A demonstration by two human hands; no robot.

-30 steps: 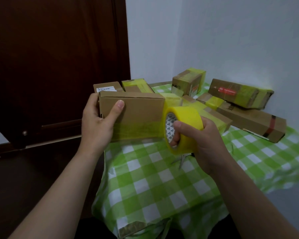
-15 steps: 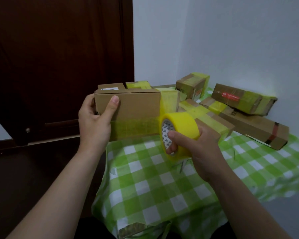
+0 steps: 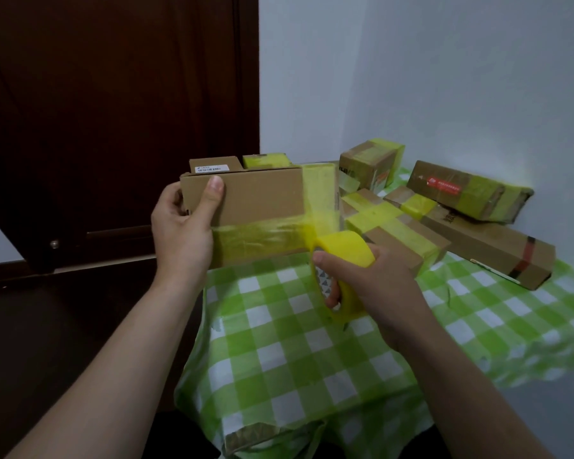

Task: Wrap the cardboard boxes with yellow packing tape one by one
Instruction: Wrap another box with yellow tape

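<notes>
My left hand [image 3: 183,226] grips the left end of a brown cardboard box [image 3: 259,197], held up above the table's near-left corner, thumb on its front face. A band of yellow tape runs along the lower front of that box. My right hand [image 3: 371,286] holds the yellow tape roll [image 3: 342,256], fingers through its core, just below the box's right end. A stretch of tape runs from the roll up to the box's right corner.
A table with a green-and-white checked cloth [image 3: 312,352] lies below. Several taped cardboard boxes [image 3: 471,193] are piled at the back right against the white wall. Two more boxes [image 3: 265,160] stand behind the held one. A dark wooden door [image 3: 113,127] fills the left.
The roll has moved down and to the right, away from the box's end, drawing out more tape. The held box has tipped slightly, showing less of its top.
</notes>
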